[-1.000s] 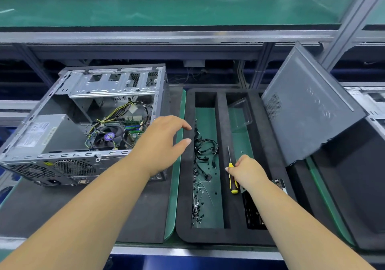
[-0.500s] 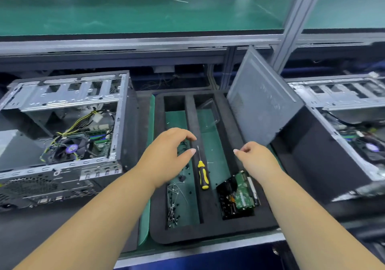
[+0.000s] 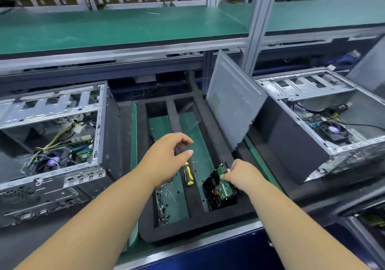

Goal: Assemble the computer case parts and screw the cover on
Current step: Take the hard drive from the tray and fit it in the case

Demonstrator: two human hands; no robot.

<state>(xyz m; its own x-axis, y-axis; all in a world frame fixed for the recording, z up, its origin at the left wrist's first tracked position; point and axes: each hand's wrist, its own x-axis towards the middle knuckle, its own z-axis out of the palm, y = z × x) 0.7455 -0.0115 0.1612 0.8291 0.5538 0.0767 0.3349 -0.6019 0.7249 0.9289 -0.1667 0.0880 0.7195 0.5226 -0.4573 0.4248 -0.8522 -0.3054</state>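
An open computer case [image 3: 52,144] lies on its side at the left, its fan and cables showing. The grey side cover [image 3: 233,107] leans upright at the right edge of a black foam tray [image 3: 173,231]. In the tray's right compartment lies a hard drive [image 3: 219,188] with its green circuit board up. My right hand [image 3: 241,175] grips the drive's far end. My left hand [image 3: 166,157] hovers over the tray with fingers loosely curved, holding nothing. A yellow-and-black screwdriver [image 3: 188,175] lies just below it on the tray's divider.
A second open case [image 3: 325,124] lies at the right. Loose screws and wire ties [image 3: 164,205] litter the tray's left compartment. A clear plastic lid [image 3: 191,113] sits at the tray's far end. A green shelf [image 3: 125,26] runs above the bench.
My right hand let go of the screwdriver, moved right and down, and took hold of the hard drive. My left hand drifted from the left case over the tray. My view shifted right.
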